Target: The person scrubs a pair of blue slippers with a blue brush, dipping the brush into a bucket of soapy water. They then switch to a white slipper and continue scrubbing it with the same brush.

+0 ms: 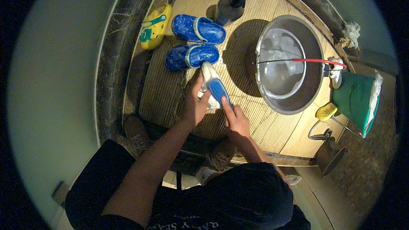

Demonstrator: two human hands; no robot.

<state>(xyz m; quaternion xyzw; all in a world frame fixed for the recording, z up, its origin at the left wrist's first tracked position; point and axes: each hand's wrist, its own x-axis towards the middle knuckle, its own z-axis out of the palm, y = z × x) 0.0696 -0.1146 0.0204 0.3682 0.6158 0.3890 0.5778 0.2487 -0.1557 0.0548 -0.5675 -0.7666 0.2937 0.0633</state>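
My left hand (198,102) grips a white shoe (209,72) low over the ribbed floor, just below two wet blue clogs. My right hand (235,118) holds a blue-backed scrubbing brush (218,91) against the shoe; its bristles are hidden. The upper blue clog (198,28) and the lower blue clog (191,57) lie side by side with light straps and foamy spots. At the upper left rests a yellow clog (155,27) with a green strap and a green figure. To the right stands a large grey tub (289,108) holding a bucket (303,80) of cloudy, sudsy water.
A dark pump bottle (228,9) stands beyond the clogs. Right of the tub are a green bucket (353,99) with white cloth over its rim, a white shoe (336,73) and a yellow sole (326,111). A dark stone ledge (110,54) borders the floor at left.
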